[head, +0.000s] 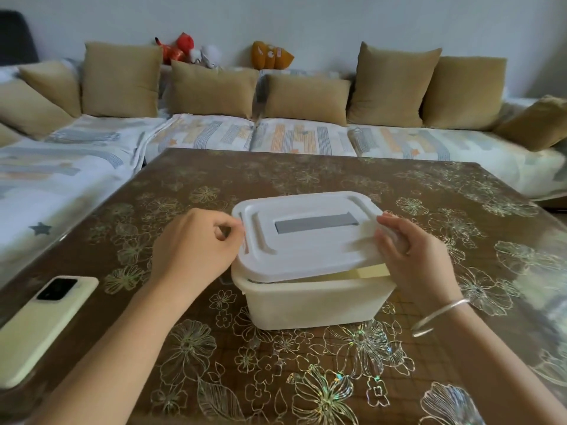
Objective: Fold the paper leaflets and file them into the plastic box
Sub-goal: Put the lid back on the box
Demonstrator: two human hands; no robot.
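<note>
A white plastic box (pixel 310 302) stands in the middle of the brown flowered table (pixel 306 378). Its white lid (pixel 306 231), with a grey strip in the top, sits tilted over the box, raised at the near edge so a gap shows along the front right. My left hand (pixel 193 250) pinches the lid's left edge with curled fingers. My right hand (pixel 411 256) grips the lid's right edge, thumb on top. A silver bangle circles that wrist. Pale yellow shows in the gap under the lid; no leaflets are plainly visible.
A pale phone (pixel 43 326) lies face down near the table's left edge. A sofa (pixel 276 136) with tan cushions and a patterned cover wraps round the far and left sides of the table. Stuffed toys (pixel 184 50) sit behind the cushions.
</note>
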